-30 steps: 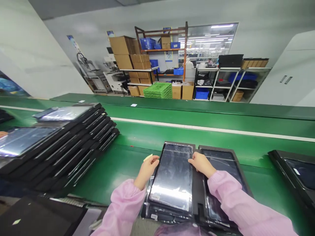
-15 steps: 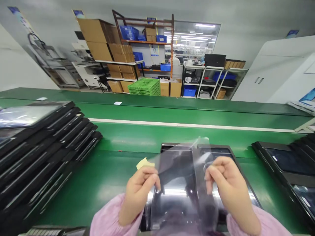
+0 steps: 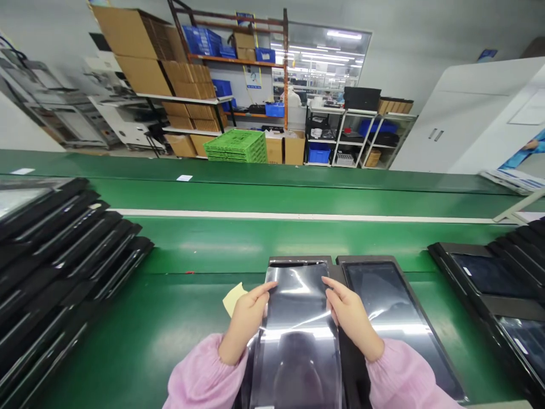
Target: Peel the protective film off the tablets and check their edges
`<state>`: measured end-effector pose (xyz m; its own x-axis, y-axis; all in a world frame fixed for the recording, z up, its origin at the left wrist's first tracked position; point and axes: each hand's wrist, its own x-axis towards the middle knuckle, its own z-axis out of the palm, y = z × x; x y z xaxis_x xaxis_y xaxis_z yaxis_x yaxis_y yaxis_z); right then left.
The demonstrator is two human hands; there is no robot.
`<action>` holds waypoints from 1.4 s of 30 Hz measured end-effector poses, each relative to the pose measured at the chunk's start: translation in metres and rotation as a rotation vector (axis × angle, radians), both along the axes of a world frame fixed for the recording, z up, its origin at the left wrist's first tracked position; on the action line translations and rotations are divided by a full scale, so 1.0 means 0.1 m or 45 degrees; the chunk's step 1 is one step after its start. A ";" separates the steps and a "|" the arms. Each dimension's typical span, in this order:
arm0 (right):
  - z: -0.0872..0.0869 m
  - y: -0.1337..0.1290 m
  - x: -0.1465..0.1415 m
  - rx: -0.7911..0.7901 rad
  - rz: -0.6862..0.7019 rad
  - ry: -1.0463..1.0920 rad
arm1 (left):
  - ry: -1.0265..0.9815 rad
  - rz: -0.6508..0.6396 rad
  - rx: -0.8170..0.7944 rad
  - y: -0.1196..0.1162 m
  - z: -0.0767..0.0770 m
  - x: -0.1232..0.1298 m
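A sheet of clear film (image 3: 293, 318) lies over a dark tablet-like screen in a black tray (image 3: 300, 259), with bright reflections curving across its upper part. My left hand (image 3: 249, 309) has its fingers closed at the film's upper left edge, index finger stretched along it. At the opposite edge, my right hand (image 3: 349, 312) holds the film between index finger and the other fingertips. The undersides of both grips are hidden. Beside this tray, on the right, sits a second dark screen (image 3: 383, 295) in its own black tray. A pale yellow paper slip (image 3: 234, 299) is just left of my left hand.
Stacked black trays (image 3: 76, 244) rise on the left of the green bench (image 3: 179, 318). More trays with screens (image 3: 489, 272) stand at the right. A raised green ledge (image 3: 298, 176) runs along the back, with shelving, cartons and green crates (image 3: 236, 146) beyond.
The film, earlier held raised and tilted between both hands, now lies down over the left screen. Both hands have moved closer together, and the view has shifted a little right.
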<state>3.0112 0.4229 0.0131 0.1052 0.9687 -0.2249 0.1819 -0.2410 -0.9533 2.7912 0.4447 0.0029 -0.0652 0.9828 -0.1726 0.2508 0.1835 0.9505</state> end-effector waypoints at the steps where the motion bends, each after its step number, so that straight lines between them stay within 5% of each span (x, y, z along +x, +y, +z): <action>1: -0.01 0.03 0.01 -0.014 -0.003 -0.013 | 0.019 -0.006 0.006 0.02 -0.01 0.00; 23: -0.12 0.19 0.04 -0.148 -0.032 -0.087 | 0.424 -0.150 0.040 0.22 -0.06 0.00; 28: -0.08 0.22 0.05 -0.085 0.038 -0.263 | 0.862 -0.342 0.090 0.24 0.04 -0.04; 33: 0.09 0.05 0.08 -0.189 0.247 -0.278 | 1.409 -0.495 0.614 0.15 0.19 0.02; 39: 0.16 -0.54 0.16 -0.566 0.613 0.371 | 1.233 -1.172 0.811 -0.08 0.19 0.23; 42: 0.22 -0.81 0.29 -0.658 0.796 0.284 | 1.219 -1.316 0.759 -0.28 0.14 0.32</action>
<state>3.0401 0.3419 0.0346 -0.5162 0.6033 -0.6079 0.2474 -0.5745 -0.7802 2.8235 0.4167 0.0173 0.8168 0.5755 -0.0414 0.5680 -0.7896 0.2321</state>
